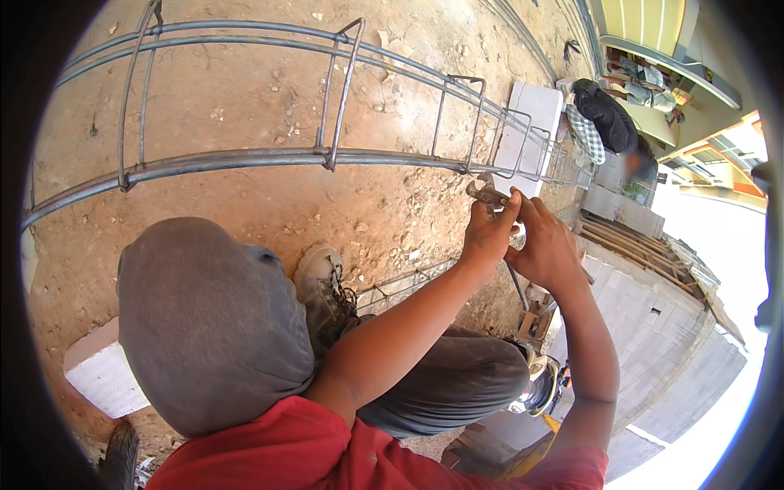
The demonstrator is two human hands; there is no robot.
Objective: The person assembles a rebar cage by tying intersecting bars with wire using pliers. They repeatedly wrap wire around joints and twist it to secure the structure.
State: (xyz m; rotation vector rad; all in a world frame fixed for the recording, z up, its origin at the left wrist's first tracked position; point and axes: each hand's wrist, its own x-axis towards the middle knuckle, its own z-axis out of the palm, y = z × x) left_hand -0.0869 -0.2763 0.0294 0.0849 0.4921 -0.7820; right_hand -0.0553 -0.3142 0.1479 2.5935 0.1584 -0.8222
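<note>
A red shirt [278, 445], dark grey trousers [208, 318] and a laced, apparently dusty boot [318, 287] show.

A brown tool [492, 197] and grey-white checked cloth [586, 135] at two o'clock; grey rebar cage [392, 158] at twelve; red shirt [302, 447] at seven; tan soil [245, 102].

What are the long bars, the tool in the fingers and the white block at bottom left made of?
Long bars: probably steel, gray with dull shine. Tool: likely metal, dark brownish, perhaps rusty. White block: maybe concrete or foam; pale, matte, flat sides.
</note>
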